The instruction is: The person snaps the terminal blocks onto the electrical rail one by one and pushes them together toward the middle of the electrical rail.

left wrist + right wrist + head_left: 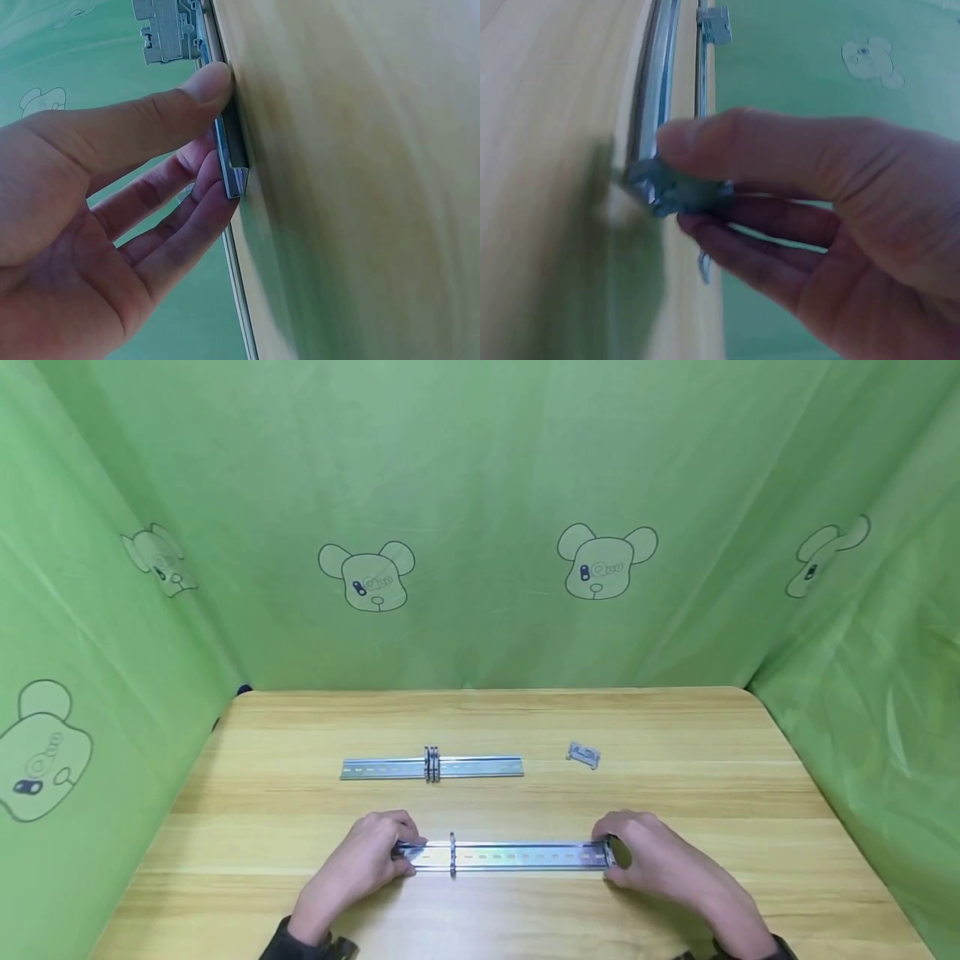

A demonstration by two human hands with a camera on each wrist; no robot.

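A slotted metal DIN rail (pixel 525 858) lies across the near part of the table. My left hand (pixel 366 855) pinches its left end between thumb and fingers, as the left wrist view also shows. Close to that hand, a thin grey terminal block (pixel 453 855) stands across the rail. My right hand (pixel 651 855) holds another grey terminal block (pixel 681 187) at the rail's right end, thumb on one side and fingers on the other. The block touches or nearly touches the rail there; blur and fingers hide whether it is seated.
Farther back lies a second DIN rail (pixel 480 767) with several terminal blocks (pixel 432 764) grouped near its middle. To its right, a loose grey block (pixel 583 755) lies flat on the wooden table (pixel 675 727). Green curtains (pixel 480 635) surround the back and sides.
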